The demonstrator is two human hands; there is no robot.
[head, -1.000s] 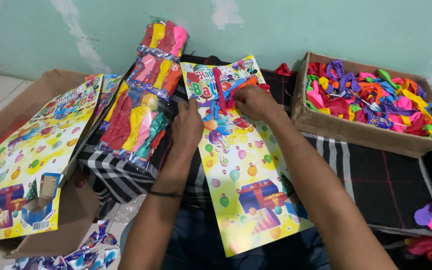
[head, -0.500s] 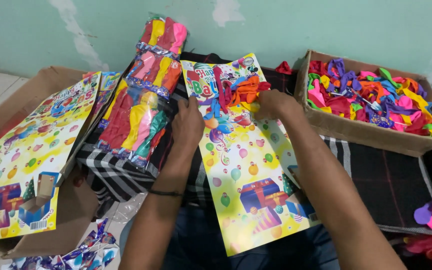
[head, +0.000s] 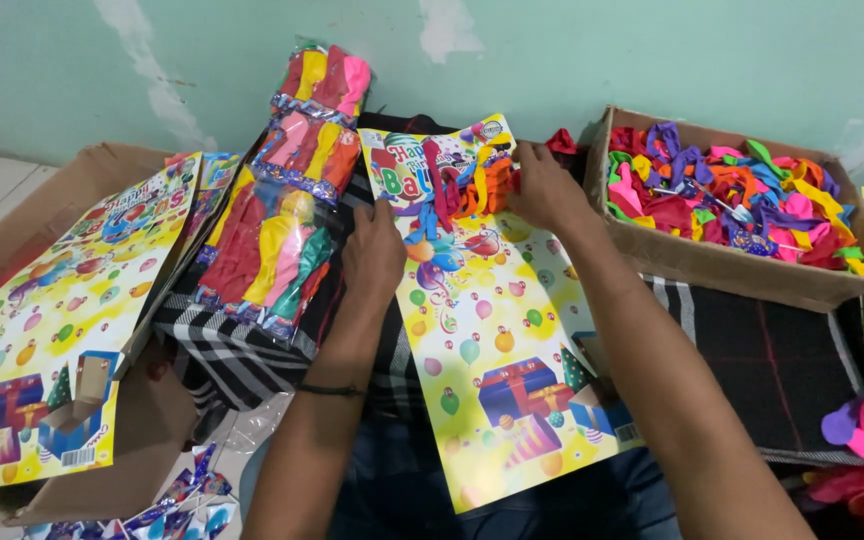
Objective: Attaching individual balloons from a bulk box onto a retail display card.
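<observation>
A yellow printed card (head: 492, 350) with balloon and gift-box pictures lies across the person's lap, its far end reaching a dark bag by the wall and its near end hanging over the knees. The left hand (head: 374, 258) lies flat, palm down, on the card's left edge near the far end, fingers spread and gripping nothing. The right hand (head: 544, 188) is on the card's far right corner, its fingers curled against a bunch of loose balloons (head: 467, 182), red, orange and yellow, that sits on the card's far end; whether the fingers pinch a balloon or only press on the bunch cannot be told. The two hands are apart, with the bunch between them.

Just left of the card, a finished card (head: 282, 210) loaded with flat balloons under clear wrap lies slanted on a checked cloth (head: 242, 360), its far end propped toward the green wall (head: 552, 50). Farther left, a stack of empty cards (head: 62, 320) of the same print rests on an open cardboard carton (head: 92, 180). To the right, a cardboard box (head: 742, 270) holds a heap of loose mixed-colour balloons, close beside the right hand. At the right edge near the person lie a few pink and purple balloons (head: 857, 420).
</observation>
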